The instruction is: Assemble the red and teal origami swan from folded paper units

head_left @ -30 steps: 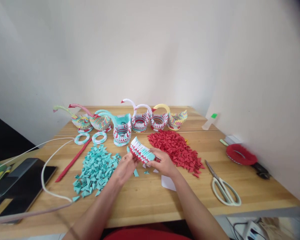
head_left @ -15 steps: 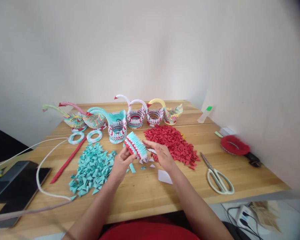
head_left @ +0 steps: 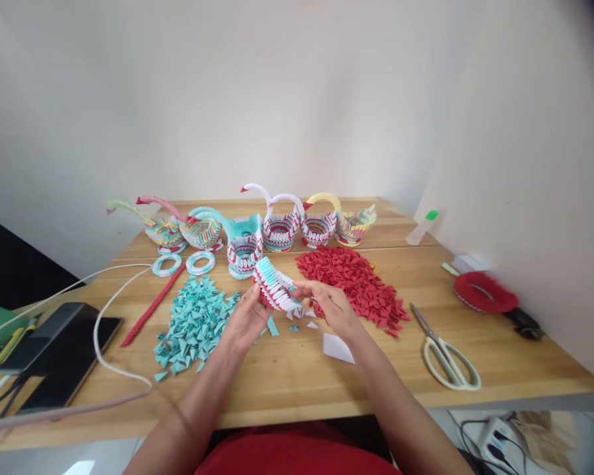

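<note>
A small bowl-shaped ring of folded paper pieces (head_left: pixel 276 287), banded in turquoise, white and red, is tilted up above the table. My left hand (head_left: pixel 247 320) is closed around its lower left side. At its right edge, the fingers of my right hand (head_left: pixel 332 307) are closed on the rim. Below the ring lie a few loose white paper triangles (head_left: pixel 297 314). A heap of turquoise folded triangles (head_left: pixel 194 323) spreads to the left, and a larger heap of red triangles (head_left: pixel 354 284) to the right. Near my right wrist rests a piece of white paper (head_left: pixel 338 348).
Several finished paper swans, one turquoise (head_left: pixel 245 247), line the back. Two turquoise-white rings (head_left: pixel 200 263) and a red strip (head_left: pixel 153 305) lie left, near a white cable (head_left: pixel 99 330) and black tablet-like slab (head_left: pixel 74 376). Scissors (head_left: pixel 445 356) and a red disc (head_left: pixel 485 292) lie right.
The paper ring has turned so its white side faces me more. My right hand's fingers have come onto its right edge. The whole view has shifted slightly, moving the table contents rightward.
</note>
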`<control>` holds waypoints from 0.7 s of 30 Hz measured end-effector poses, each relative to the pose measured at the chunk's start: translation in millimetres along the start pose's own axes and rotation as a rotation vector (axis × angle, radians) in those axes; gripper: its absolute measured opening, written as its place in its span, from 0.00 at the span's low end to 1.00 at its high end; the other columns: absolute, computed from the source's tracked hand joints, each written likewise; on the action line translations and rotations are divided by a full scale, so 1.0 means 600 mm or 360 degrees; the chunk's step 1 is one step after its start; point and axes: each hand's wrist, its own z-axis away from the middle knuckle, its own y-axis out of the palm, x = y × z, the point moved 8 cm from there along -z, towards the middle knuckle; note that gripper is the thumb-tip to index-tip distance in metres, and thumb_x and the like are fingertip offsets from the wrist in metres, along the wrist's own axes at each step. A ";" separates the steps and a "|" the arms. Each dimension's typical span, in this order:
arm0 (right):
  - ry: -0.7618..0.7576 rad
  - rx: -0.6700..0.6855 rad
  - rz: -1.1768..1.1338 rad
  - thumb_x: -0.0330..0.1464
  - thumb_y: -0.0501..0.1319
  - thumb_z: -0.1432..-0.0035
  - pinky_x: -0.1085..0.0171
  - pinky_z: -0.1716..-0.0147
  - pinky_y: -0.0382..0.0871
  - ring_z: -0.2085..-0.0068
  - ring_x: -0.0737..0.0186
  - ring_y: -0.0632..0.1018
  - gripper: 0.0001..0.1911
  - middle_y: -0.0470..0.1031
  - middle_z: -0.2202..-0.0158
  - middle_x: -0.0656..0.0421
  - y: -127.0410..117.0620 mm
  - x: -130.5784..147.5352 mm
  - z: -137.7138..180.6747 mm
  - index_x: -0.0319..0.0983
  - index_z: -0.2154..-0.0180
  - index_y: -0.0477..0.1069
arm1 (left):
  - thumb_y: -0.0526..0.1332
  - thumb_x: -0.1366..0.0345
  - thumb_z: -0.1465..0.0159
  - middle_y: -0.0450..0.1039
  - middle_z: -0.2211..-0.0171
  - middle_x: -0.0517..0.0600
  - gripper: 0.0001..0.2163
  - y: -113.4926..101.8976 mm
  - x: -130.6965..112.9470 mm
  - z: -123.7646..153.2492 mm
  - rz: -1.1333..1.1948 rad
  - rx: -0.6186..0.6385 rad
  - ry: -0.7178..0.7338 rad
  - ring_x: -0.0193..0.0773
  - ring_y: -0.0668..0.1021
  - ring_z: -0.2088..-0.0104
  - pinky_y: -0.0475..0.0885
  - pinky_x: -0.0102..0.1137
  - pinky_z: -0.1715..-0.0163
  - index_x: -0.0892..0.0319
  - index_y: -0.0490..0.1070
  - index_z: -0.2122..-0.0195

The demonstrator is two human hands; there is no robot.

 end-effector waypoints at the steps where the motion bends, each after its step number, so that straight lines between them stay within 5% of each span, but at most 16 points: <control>1: 0.0009 0.0015 0.0040 0.51 0.52 0.35 0.56 0.59 0.74 0.58 0.53 0.81 0.27 0.81 0.59 0.52 0.002 0.001 0.001 0.39 0.50 0.76 | 0.71 0.63 0.43 0.81 0.61 0.49 0.09 -0.001 0.000 0.000 0.0031 -0.0017 -0.0012 0.37 0.80 0.62 0.76 0.28 0.59 0.59 0.78 0.63; 8: -0.0304 0.0119 0.0767 0.39 0.68 0.45 0.53 0.49 0.67 0.51 0.51 0.77 0.18 0.79 0.54 0.54 0.030 0.028 0.004 0.42 0.52 0.76 | 0.66 0.66 0.37 0.80 0.64 0.49 0.04 -0.015 0.010 -0.003 0.0120 -0.0108 -0.0115 0.35 0.80 0.62 0.76 0.29 0.58 0.60 0.76 0.63; 13: -0.0404 0.0054 0.0994 0.37 0.66 0.41 0.57 0.57 0.67 0.59 0.53 0.76 0.08 0.79 0.62 0.54 0.038 0.027 0.009 0.41 0.61 0.76 | 0.69 0.65 0.40 0.80 0.63 0.48 0.07 -0.004 0.014 0.002 0.0059 0.0001 -0.0130 0.35 0.80 0.63 0.75 0.28 0.59 0.59 0.77 0.61; 21: -0.0318 -0.0024 0.1025 0.36 0.64 0.40 0.62 0.62 0.65 0.62 0.57 0.75 0.07 0.77 0.65 0.56 0.032 0.026 0.018 0.39 0.63 0.75 | 0.74 0.65 0.49 0.80 0.60 0.54 0.19 0.038 0.008 0.020 -0.0340 0.0218 -0.0043 0.43 0.80 0.59 0.73 0.35 0.54 0.62 0.77 0.56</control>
